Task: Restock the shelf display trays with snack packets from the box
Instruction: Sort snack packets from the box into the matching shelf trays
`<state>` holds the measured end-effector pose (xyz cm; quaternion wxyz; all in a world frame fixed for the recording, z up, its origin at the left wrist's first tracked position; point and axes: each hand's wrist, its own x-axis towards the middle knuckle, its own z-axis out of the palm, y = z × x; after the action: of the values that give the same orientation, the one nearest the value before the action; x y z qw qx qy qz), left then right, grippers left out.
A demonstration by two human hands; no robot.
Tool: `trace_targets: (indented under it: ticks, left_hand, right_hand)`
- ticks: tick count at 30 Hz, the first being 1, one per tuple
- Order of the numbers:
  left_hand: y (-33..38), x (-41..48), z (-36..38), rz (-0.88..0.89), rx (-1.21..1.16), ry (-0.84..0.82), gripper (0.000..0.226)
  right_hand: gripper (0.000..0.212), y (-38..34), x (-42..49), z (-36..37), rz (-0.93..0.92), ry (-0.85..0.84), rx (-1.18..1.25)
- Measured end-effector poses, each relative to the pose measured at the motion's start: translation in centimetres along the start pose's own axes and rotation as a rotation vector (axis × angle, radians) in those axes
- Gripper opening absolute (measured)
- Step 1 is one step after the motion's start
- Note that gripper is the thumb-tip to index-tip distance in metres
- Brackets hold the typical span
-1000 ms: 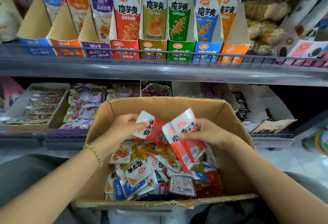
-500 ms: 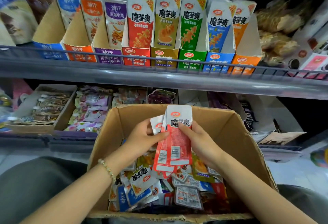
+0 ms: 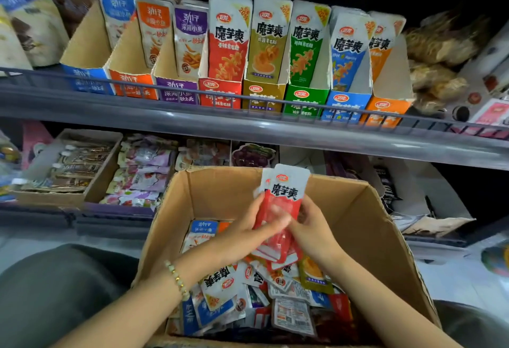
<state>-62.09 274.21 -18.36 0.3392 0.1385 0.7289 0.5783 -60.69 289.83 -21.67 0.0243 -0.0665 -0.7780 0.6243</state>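
Now left hand (image 3: 245,234), right hand (image 3: 314,233): fingers (image 3: 275,220) clamped on red packet stack (image 3: 287,188); one box (image 3: 360,226), eight trays (image 3: 220,97).

**One head-worn view, aimed forward and down**

The scene is taken by a single wide-angle camera worn on the person's head. It is pointed forward and downward into the open cardboard box (image 3: 366,226), which is seen close below. The left hand (image 3: 248,233) and right hand (image 3: 312,230) are caught near the lens at mid-frame, red packets (image 3: 287,190) gripped between them. The upper shelf (image 3: 248,127) and its display trays (image 3: 220,94) are faced farther off, across the top.
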Motion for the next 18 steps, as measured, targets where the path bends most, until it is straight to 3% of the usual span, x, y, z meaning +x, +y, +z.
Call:
trace_targets:
  ticks: [2,5,8,11,12,15,18]
  left_hand:
    - [-0.2,0.1,0.1,0.020,-0.037,-0.034,0.073]
    - [-1.0,0.5,-0.7,-0.009,-0.099,0.066,0.063]
    - [-1.0,0.7,-1.2,-0.095,-0.321,0.173,0.034]
    - [-0.7,0.8,-1.3,-0.076,-0.469,0.151,0.026]
    - [-0.6,0.7,-1.3,-0.059,-0.485,0.134,0.023]
    - [-0.8,0.8,-1.0,-0.003,-0.445,0.109,0.018]
    - [-1.0,0.9,-0.7,0.088,-0.171,0.136,0.028]
  right_hand:
    - [0.033,-0.5,-0.3,0.4,0.035,-0.120,0.031]
    - [0.049,-1.1,-0.5,0.0,0.115,-0.238,0.074]
    - [0.033,-1.2,-0.4,-0.2,0.050,-0.135,0.067]
    - [0.067,-0.8,-0.4,-0.2,0.167,-0.089,0.224]
    - [0.067,-0.8,-0.5,-0.2,0.215,-0.116,0.298]
    - [0.040,-1.3,-0.6,0.1,0.223,-0.170,0.468]
    - [0.032,-1.2,-0.7,0.9,0.215,-0.114,0.577]
